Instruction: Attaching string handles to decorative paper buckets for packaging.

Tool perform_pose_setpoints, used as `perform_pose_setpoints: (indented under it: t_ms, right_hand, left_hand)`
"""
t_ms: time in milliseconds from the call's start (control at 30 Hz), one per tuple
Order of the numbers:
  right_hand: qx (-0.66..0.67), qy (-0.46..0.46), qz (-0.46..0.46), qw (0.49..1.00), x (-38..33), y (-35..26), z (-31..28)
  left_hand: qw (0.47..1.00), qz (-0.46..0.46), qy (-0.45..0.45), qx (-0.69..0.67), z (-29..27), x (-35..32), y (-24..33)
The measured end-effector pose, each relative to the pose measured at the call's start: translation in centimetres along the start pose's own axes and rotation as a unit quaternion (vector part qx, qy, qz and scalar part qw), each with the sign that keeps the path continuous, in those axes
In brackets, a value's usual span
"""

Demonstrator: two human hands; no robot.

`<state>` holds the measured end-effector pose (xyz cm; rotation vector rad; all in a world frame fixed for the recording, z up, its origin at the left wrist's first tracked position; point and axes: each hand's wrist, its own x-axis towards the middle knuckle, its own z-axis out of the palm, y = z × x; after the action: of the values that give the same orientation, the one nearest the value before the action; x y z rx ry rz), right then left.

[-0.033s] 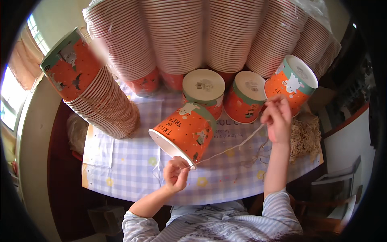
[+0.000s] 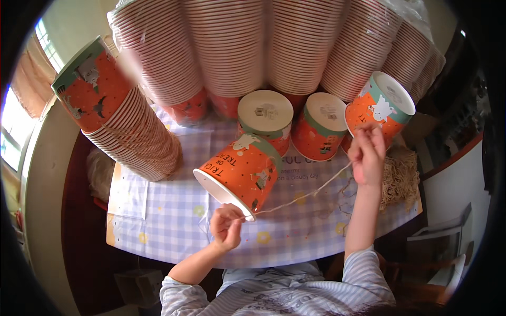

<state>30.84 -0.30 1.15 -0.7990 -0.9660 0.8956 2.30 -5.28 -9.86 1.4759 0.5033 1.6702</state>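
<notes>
An orange paper cup [image 2: 240, 174] with a green band lies tilted on its side, its white-rimmed mouth toward my left hand [image 2: 225, 226]. That hand is closed, pinching one end of a thin pale string [image 2: 295, 200] right beside the rim. From there the string runs up to the right with a slight sag. My right hand [image 2: 367, 155] is raised in front of an upside-down cup [image 2: 382, 105], its thumb and fingers pinched on the string. Two more cups stand upside down behind the tilted one: a left cup [image 2: 266, 118] and a middle cup [image 2: 319, 126].
Tall nested cup columns [image 2: 226, 47] in clear plastic line the back. On the left leans a cup stack [image 2: 137, 137] with strings across its side. A tangled string bundle [image 2: 399, 181] lies at the right edge of the checked tablecloth [image 2: 174, 231].
My left hand has shifted slightly left and my right hand slightly right and down, the string still between them. The tilted cup has barely moved.
</notes>
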Motion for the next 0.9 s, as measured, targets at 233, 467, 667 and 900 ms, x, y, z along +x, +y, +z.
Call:
perform_pose_setpoints:
  t_ms: [233,467,667,900]
  right_hand:
    - [0.047,0.114,-0.114,0.986,1.1,-1.2,-3.0]
    - [0.022,0.202,-0.207,0.957,1.8,-1.5,-5.7]
    - [-0.048,0.34,-0.339,0.876,1.8,-2.6,-6.1]
    - [-0.271,0.324,-0.379,0.823,1.8,-2.1,-6.8]
  left_hand:
    - [0.954,0.045,0.273,-0.116,-3.2,4.0,1.8]
    - [0.873,0.015,0.448,-0.192,-9.4,6.1,3.1]
    - [0.808,-0.003,0.518,-0.279,-13.4,6.1,2.3]
    - [0.812,-0.034,0.5,-0.299,-12.4,6.5,2.6]
